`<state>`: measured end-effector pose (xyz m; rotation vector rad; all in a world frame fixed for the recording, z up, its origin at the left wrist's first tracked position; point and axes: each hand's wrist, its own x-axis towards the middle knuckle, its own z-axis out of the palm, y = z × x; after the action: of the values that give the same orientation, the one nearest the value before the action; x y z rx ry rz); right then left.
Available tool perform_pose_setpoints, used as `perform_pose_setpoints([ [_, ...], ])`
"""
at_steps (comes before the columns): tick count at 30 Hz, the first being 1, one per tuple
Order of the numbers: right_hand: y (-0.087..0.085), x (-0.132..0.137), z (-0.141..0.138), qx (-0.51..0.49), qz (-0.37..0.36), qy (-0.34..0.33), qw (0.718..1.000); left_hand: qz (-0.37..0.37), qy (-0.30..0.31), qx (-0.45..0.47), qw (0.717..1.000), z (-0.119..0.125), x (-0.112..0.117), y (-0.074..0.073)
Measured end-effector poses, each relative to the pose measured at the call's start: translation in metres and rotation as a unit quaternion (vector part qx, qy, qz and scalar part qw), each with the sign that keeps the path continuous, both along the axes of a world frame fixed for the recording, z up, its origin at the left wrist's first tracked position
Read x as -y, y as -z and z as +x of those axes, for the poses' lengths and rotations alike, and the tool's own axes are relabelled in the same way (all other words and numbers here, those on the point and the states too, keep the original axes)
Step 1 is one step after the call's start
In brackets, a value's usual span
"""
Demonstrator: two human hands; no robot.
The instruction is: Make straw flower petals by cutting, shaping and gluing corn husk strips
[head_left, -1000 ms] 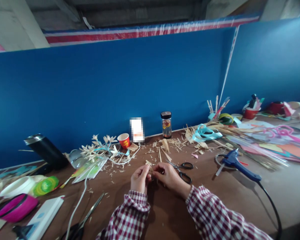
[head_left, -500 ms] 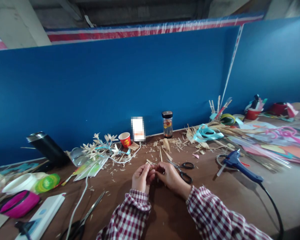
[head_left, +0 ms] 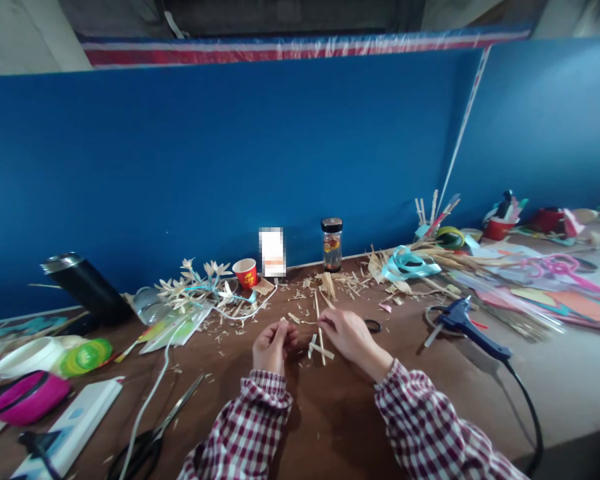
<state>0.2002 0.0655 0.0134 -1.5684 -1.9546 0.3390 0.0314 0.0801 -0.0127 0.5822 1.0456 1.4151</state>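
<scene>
My left hand (head_left: 275, 345) is closed in a pinch over the table, a tiny pale bit showing at the fingertips, too small to name. To its right, my right hand (head_left: 351, 339) has thumb and fingers drawn together near a thin straw-coloured stick (head_left: 317, 308). Whether it grips anything is hidden. Short pale strips (head_left: 323, 351) lie crossed by the stick's lower end, between the hands. Beyond the right hand shows a black handle loop of a pair of scissors (head_left: 373, 325); my hand covers the rest.
A blue glue gun (head_left: 473, 327) lies at the right. Another pair of scissors (head_left: 160, 433) and a white power strip (head_left: 73, 427) are at the left. Farther back stand a red paper cup (head_left: 245, 274), a lidded jar (head_left: 332, 247) and pale flowers (head_left: 193, 287) among scattered shavings.
My hands were together at the fingertips and have moved apart, the left one leftward, the right one slightly rightward. The stick and crossed strips between them now show. The view has shifted a little.
</scene>
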Motion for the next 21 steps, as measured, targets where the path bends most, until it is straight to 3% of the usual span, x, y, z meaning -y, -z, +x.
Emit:
perform_pose_setpoints([
  [6,0.009,0.003,0.002,0.04,-0.066,-0.052,0.996,0.0,-0.003,-0.024,1.0,0.002,0.001,0.003],
  [14,0.016,-0.001,0.003,0.006,-0.111,-0.082,0.99,-0.002,0.01,-0.021,1.0,0.0,0.0,0.007],
  [21,0.015,-0.005,0.0,-0.188,-0.149,-0.117,0.964,-0.003,0.019,-0.011,1.0,0.002,0.001,0.005],
])
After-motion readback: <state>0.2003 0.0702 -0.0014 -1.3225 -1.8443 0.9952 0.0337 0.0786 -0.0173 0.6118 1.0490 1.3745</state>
